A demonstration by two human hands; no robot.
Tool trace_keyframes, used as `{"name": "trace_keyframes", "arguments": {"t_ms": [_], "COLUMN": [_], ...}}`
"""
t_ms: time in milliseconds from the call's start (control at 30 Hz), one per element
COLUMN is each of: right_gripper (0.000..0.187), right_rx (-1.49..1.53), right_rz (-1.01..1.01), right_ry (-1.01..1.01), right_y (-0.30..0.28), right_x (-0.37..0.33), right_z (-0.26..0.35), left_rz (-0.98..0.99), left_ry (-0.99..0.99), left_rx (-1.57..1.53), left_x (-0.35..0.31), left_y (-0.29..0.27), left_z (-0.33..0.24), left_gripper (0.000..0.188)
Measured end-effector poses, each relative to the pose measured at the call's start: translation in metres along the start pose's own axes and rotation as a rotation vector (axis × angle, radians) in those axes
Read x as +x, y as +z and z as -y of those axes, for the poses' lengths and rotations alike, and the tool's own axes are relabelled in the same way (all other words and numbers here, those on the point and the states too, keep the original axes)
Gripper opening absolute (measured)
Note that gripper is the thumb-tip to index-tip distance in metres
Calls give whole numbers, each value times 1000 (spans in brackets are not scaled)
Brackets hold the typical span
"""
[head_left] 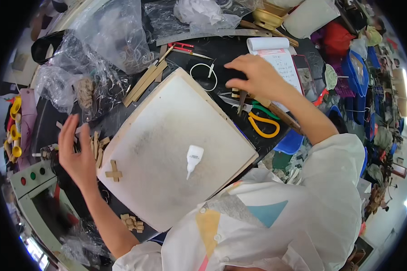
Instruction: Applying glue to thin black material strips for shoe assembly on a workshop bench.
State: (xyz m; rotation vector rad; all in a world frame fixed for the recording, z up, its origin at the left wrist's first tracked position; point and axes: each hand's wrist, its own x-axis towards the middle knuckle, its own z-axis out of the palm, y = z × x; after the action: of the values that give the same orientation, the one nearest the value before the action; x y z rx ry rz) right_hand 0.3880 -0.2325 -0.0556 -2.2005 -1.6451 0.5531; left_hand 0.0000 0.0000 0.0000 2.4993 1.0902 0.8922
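Note:
A pale square board point(176, 117) with grey smudges lies in front of me. On it rests a small white squeeze bottle point(194, 156) with a thin nozzle. Near the board's left corner lies a cross of two short brown strips point(114, 171). My left hand point(75, 151) is held, fingers stretched and apart, beside a pile of short strips point(98, 145); nothing shows in it. Beyond the board's right edge, my right hand point(260, 77) hovers with thumb and forefinger spread, holding nothing visible. Below it are scissors with yellow-orange handles point(263, 126) and a green-handled tool point(264, 108).
Long wooden strips point(147, 81), a white ring point(203, 77) and a metal ruler point(212, 34) lie past the board. Clear plastic bags point(108, 40) crowd the far left. A notepad point(280, 63) and a phone point(304, 74) sit at right. Small brown pieces point(132, 222) lie near left.

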Motion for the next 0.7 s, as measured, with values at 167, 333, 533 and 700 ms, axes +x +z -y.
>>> {"name": "trace_keyframes", "arguments": {"t_ms": [167,333,533,700], "right_gripper": [41,38,37,44], "right_rx": [-195,-190,-497,-8], "right_rz": [-184,-141,-229,-599], "right_ry": [0,105,20,-201], "right_y": [22,-37,-83,-41], "right_x": [9,14,-10,-42], "right_z": [-11,19,49,82], "left_rz": [108,333,748,585], "left_ry": [59,-101,-484,-903], "left_rx": [-179,-428,-1001,-1325], "left_x": [-15,-27,-32,-25], "left_y": [20,32,59,107], "left_z": [-69,-101,-160,-209], "left_gripper": [24,23,38,67]}}
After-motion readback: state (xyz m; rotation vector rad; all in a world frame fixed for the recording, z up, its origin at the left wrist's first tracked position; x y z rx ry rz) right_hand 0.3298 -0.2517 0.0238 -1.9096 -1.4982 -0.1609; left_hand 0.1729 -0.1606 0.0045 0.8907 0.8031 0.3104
